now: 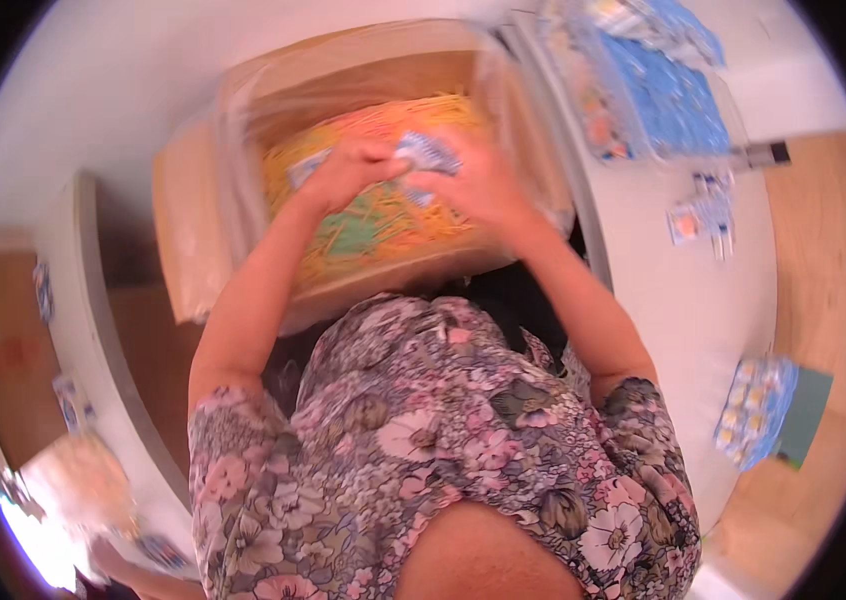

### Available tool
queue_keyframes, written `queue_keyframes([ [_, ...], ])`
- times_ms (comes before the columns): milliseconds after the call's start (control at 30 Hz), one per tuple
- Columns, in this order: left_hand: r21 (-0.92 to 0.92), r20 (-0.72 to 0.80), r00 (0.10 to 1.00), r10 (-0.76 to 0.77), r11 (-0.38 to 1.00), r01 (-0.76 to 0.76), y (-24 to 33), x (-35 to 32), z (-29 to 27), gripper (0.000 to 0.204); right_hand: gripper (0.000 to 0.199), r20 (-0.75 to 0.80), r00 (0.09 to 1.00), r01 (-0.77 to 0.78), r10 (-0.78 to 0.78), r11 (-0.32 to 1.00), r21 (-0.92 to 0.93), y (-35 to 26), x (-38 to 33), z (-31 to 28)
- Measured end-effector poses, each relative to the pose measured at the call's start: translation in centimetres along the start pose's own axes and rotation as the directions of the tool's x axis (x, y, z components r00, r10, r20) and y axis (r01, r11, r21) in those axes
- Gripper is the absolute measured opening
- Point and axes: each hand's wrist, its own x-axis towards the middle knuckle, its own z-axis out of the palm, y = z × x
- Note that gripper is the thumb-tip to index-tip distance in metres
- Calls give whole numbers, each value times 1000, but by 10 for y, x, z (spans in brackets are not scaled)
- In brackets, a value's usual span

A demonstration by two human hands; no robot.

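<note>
Above a cardboard box (pixel 188 215) lined with clear plastic, both of my hands meet over a heap of thin yellow, orange and green sticks (pixel 373 235). A small blue-and-white printed packet (pixel 430 152) is between them. My left hand (pixel 351 172) is closed, thumb and fingers pinching the packet's left edge. Blurred by motion, my right hand (pixel 483 185) grips the packet from the right, its fingers partly smeared. Another pale printed piece (pixel 307 168) shows beside my left hand; whether it is held or lies on the sticks, I cannot tell.
On the white table (pixel 643 290) to the right stands a clear bin (pixel 668 100) with blue packets. Small printed packets (pixel 708 215) lie below it. Farther down is a blue pack of round yellow-white items (pixel 755 410). At lower left, another person's arm (pixel 133 578) shows.
</note>
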Motion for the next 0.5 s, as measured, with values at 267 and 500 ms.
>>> queue_keyframes([
  [267, -86, -169, 985, -32, 996, 18, -9, -23, -9, 22, 28, -132, 951, -265, 280, 957, 119, 9, -88, -153],
  [500, -28, -376, 917, -132, 991, 131, 38, -18, -22, 25, 33, -446, 717, -661, 537, 727, -186, 186, -189, -300],
])
